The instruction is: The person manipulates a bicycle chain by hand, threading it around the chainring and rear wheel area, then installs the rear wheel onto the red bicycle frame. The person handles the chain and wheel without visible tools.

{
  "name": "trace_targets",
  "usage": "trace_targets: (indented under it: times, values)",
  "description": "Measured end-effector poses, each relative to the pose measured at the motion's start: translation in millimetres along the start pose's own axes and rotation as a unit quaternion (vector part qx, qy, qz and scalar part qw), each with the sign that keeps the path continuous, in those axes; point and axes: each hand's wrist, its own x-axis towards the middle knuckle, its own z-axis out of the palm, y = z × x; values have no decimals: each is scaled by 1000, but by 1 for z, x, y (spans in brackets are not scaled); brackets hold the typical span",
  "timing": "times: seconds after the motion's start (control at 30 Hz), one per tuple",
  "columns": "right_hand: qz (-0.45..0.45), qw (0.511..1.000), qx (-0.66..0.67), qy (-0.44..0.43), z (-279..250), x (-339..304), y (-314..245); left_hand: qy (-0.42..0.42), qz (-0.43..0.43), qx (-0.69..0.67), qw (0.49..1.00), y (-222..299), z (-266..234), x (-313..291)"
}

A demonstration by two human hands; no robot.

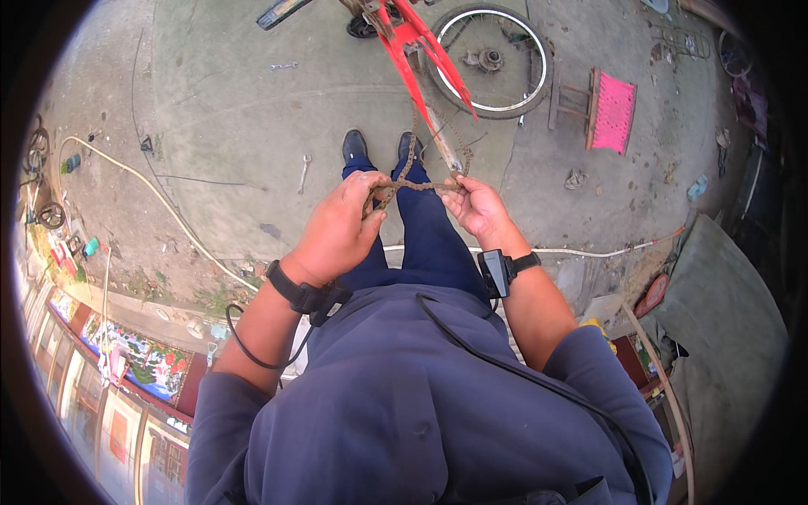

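A rusty brown bicycle chain (418,184) stretches between my two hands, in front of my thighs. My left hand (347,217) is closed round one part of it, with loops bunched at the fingers. My right hand (476,208) pinches the chain at the other side between thumb and fingers. Slack lengths of chain rise from both hands toward a red bicycle frame (408,38), whose forked end points at me. Where the chain meets the bicycle is hard to make out. A worn metal bar (443,141) lies just beyond my right hand.
A bicycle wheel (503,105) lies on the ground beyond the frame. Right of it is a pink woven stool (612,114). One wrench (304,174) lies left of my feet, another wrench (284,66) farther off. A pale hose (181,225) curves across the left ground.
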Motion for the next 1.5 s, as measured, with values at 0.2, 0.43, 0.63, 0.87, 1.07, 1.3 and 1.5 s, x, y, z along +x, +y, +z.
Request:
trace_targets:
  times: [0.2,0.43,0.63,0.87,1.07,1.3,1.5]
  values:
    - [94,993,-59,-38,31,-1,30,20,77,96,992,2,-39,16]
    - [-21,858,-513,-7,76,3,26,8,79,103,991,12,-49,21]
    - [-427,606,-659,-125,111,-20,11,11,93,104,990,11,-46,18]
    - [-340,738,-502,-297,129,-63,-11,39,80,79,993,10,-47,20]
    - [-413,686,-526,-287,130,-80,-40,48,93,38,994,12,-39,26]
    - [-478,613,-549,-306,129,-97,-65,72,66,29,995,6,-28,28]
    - [-507,552,-600,-278,114,-116,-71,56,-177,-228,956,4,15,6]
